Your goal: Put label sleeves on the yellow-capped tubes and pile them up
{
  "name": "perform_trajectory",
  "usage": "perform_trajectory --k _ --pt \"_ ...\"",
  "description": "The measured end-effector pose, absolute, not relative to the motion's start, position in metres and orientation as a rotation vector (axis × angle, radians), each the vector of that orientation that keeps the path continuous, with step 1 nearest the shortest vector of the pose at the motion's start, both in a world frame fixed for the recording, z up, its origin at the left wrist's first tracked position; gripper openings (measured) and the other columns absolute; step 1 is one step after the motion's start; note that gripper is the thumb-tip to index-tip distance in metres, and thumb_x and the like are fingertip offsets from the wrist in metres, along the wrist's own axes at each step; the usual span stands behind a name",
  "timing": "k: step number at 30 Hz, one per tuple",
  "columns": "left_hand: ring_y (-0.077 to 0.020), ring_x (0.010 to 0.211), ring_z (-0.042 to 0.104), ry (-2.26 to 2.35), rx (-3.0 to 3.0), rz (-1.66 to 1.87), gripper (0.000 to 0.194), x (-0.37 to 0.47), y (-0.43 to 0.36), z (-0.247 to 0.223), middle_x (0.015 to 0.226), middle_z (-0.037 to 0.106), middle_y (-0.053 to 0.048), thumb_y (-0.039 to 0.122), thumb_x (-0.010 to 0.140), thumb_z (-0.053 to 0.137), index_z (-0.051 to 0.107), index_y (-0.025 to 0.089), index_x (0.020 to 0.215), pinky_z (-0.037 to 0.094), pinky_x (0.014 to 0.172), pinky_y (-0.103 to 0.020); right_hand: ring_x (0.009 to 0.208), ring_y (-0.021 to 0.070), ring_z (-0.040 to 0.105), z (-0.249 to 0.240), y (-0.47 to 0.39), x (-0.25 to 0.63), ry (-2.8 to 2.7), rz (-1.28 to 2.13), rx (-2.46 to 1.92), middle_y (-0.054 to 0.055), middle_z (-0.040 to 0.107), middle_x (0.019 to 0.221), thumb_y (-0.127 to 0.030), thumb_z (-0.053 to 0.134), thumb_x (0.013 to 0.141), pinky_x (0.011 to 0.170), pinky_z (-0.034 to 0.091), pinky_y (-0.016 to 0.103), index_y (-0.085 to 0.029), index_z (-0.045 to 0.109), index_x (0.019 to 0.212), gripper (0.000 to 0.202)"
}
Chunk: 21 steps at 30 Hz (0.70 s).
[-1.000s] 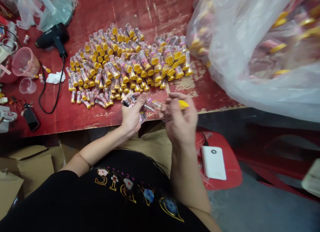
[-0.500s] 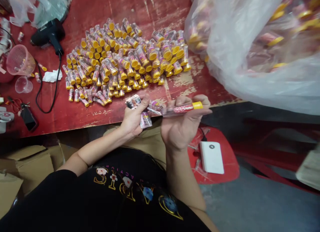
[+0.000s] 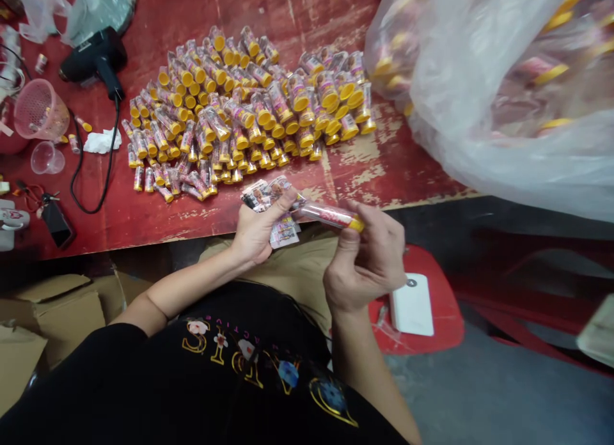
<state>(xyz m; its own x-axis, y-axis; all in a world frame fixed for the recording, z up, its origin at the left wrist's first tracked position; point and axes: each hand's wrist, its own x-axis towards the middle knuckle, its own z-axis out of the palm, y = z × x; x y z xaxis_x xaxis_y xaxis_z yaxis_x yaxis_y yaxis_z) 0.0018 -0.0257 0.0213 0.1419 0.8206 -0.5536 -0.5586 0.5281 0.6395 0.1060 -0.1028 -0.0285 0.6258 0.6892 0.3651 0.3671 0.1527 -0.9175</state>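
My left hand (image 3: 259, 229) pinches a fanned bunch of printed plastic sleeves (image 3: 284, 233) under its thumb, over the table's front edge. In my right hand (image 3: 367, 263), thumb and fingers are closed around the yellow-capped end of a clear tube (image 3: 326, 213) with red and white contents. The tube points left, and its far end meets the sleeves by my left thumb; whether it is inside one I cannot tell. Beyond my hands lies a wide pile of yellow-capped tubes (image 3: 230, 122) with purplish printed wraps.
A black heat gun (image 3: 93, 60) with a cord lies at the left on the red table (image 3: 215, 221). Near it are a pink basket (image 3: 41, 109), a clear cup (image 3: 48, 158) and crumpled tissue (image 3: 103, 141). A large plastic bag (image 3: 446, 106) fills the right. A white power bank (image 3: 413, 307) rests on a red stool (image 3: 448, 317).
My right hand has turned over from palm-up, with the tube across its fingers, to gripping the cap end. The sleeves in my left hand are more fanned out.
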Motion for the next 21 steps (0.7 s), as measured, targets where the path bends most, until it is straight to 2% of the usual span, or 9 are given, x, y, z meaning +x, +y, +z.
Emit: perform_trajectory --k 3,7,9,14,21 --pt "-0.0162 0.083 0.073 0.99 0.332 1.016 0.044 0.001 -0.025 0.02 0.085 0.074 0.0 0.03 0.058 0.098 0.071 0.015 0.09 0.058 0.096 -0.04 0.111 0.024 0.073 -0.03 -0.107 0.111 -1.034 0.085 -1.413 0.006 0.077 0.116 -0.021 0.074 0.088 0.102 0.062 0.048 -0.026 0.077 0.119 0.031" --pt "-0.0212 0.095 0.075 1.003 0.326 0.984 0.044 0.001 -0.024 0.02 0.086 0.076 -0.001 0.026 0.056 0.099 0.072 0.015 0.089 0.058 0.099 -0.041 0.105 0.0218 0.076 -0.024 -0.111 0.11 -0.809 0.542 -1.344 0.005 0.077 0.117 -0.029 0.074 0.09 0.092 0.067 0.045 -0.025 0.076 0.121 0.031" --pt "-0.0233 0.1 0.075 1.004 0.33 0.976 0.041 0.002 -0.023 0.022 0.087 0.076 -0.002 0.024 0.058 0.098 0.072 0.015 0.089 0.058 0.101 -0.043 0.099 0.0201 0.077 -0.02 -0.112 0.109 -0.766 0.635 -1.328 0.005 0.077 0.116 -0.03 0.073 0.091 0.088 0.069 0.043 -0.026 0.076 0.121 0.03" --pt "-0.0226 0.101 0.075 0.976 0.338 0.967 0.028 0.003 -0.02 0.025 0.09 0.076 -0.003 0.021 0.073 0.089 0.072 0.014 0.094 0.059 0.101 -0.046 0.106 0.0223 0.075 -0.013 -0.115 0.108 -0.932 0.323 -1.481 0.005 0.078 0.114 -0.025 0.076 0.088 0.098 0.065 0.047 -0.026 0.079 0.116 0.028" --pt "-0.0258 0.112 0.073 1.131 0.292 0.921 0.016 0.002 -0.013 0.025 0.104 0.077 -0.008 0.014 0.083 0.079 0.073 0.013 0.097 0.058 0.101 -0.049 0.077 0.0128 0.077 -0.017 -0.11 0.107 -0.521 0.699 -1.288 0.001 0.08 0.098 -0.031 0.081 0.085 0.079 0.07 0.032 -0.024 0.079 0.112 0.029"
